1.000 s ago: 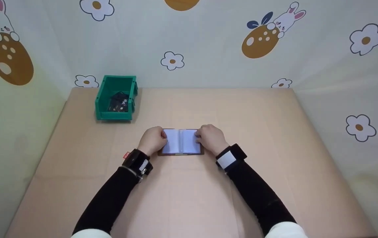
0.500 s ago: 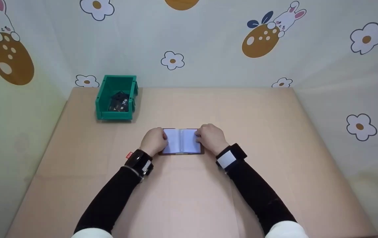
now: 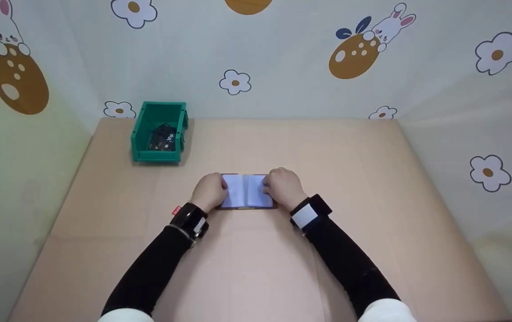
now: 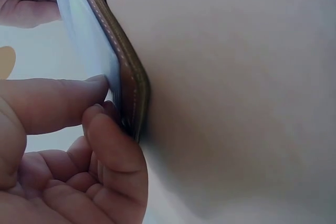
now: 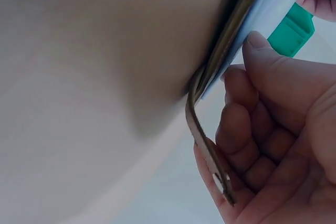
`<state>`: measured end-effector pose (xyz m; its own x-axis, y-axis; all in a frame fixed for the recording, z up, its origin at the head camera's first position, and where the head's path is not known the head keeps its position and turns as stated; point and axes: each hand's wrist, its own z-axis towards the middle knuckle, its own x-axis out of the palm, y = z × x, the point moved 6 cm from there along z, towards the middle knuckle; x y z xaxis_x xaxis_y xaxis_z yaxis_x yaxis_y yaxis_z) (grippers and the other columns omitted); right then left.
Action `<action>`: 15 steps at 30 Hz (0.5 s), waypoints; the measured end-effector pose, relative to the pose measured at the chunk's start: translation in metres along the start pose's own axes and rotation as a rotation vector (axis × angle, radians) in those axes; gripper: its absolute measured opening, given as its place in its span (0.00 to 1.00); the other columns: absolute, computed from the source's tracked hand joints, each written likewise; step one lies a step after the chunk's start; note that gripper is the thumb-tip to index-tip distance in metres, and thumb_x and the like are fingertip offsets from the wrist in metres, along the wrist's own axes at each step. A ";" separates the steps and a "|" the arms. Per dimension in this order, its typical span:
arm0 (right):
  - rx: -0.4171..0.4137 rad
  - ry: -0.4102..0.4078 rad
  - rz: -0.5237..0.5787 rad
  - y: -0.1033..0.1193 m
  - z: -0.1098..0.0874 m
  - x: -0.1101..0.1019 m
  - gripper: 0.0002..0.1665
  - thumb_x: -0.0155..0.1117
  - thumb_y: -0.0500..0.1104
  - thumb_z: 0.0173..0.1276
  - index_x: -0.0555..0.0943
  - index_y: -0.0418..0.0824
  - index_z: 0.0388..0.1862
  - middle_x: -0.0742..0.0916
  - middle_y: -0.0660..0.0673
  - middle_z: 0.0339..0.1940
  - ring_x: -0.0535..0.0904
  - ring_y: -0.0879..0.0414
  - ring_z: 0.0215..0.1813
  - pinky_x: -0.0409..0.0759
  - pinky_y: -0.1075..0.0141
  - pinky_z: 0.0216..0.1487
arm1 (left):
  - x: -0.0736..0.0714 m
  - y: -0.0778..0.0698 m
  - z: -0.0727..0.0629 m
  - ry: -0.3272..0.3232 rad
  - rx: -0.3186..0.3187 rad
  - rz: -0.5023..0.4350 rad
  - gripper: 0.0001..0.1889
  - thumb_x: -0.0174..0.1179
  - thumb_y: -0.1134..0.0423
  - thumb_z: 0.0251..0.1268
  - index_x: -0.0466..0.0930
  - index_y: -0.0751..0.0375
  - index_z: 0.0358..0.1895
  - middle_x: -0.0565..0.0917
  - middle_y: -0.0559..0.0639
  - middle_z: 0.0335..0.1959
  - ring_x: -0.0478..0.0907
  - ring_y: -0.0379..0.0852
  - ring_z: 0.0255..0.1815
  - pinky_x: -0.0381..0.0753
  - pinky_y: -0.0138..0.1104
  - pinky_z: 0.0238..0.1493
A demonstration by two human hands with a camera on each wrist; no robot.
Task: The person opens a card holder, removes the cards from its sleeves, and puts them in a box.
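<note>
A small brown card holder (image 3: 246,208) lies open at the middle of the table, its clear bluish plastic sleeves (image 3: 236,192) facing up. My left hand (image 3: 209,191) pinches the left edge of the sleeves between thumb and forefinger, close by the stitched cover (image 4: 124,51) in the left wrist view. At the opposite side, my right hand (image 3: 284,188) grips the right edge, thumb on the sleeves and fingers curled. A strap (image 5: 202,129) with a metal snap juts out from the cover past the right fingers. In the head view both hands hide the holder's side edges.
A green bin (image 3: 156,156) stands at the back left of the table, with black cards (image 3: 162,138) inside, one marked "Vip". Behind the table (image 3: 327,152) hangs a pale curtain (image 3: 282,58) printed with flowers and rabbits, which also covers both sides.
My right hand has shifted very slightly to the left along the right-hand sleeves. My left hand keeps its pinch, and the holder lies open as before.
</note>
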<state>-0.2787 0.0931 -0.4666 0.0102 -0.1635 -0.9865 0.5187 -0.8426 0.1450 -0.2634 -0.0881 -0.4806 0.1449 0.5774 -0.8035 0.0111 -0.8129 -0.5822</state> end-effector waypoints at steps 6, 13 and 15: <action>-0.043 0.026 0.064 0.009 0.003 0.004 0.12 0.74 0.41 0.56 0.81 0.43 0.18 0.83 0.47 0.23 0.79 0.49 0.32 0.78 0.55 0.32 | 0.000 0.001 0.000 -0.009 0.003 -0.007 0.07 0.61 0.72 0.52 0.83 0.69 0.36 0.85 0.60 0.36 0.80 0.58 0.40 0.78 0.45 0.46; -0.084 0.051 0.127 0.018 0.005 0.007 0.15 0.75 0.40 0.56 0.76 0.43 0.18 0.82 0.47 0.23 0.76 0.51 0.30 0.77 0.56 0.33 | -0.002 0.001 0.000 -0.013 0.026 -0.024 0.07 0.60 0.72 0.51 0.83 0.70 0.35 0.85 0.60 0.36 0.80 0.58 0.40 0.78 0.46 0.47; -0.091 0.053 0.124 0.021 0.006 0.007 0.12 0.75 0.41 0.56 0.79 0.42 0.21 0.83 0.46 0.24 0.78 0.50 0.32 0.78 0.56 0.35 | -0.002 0.000 0.000 -0.018 0.035 -0.026 0.07 0.60 0.73 0.51 0.82 0.70 0.34 0.85 0.60 0.35 0.80 0.58 0.39 0.78 0.46 0.45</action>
<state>-0.2727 0.0715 -0.4699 0.1226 -0.2340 -0.9645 0.5858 -0.7674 0.2607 -0.2633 -0.0895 -0.4790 0.1272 0.5998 -0.7900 -0.0198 -0.7948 -0.6066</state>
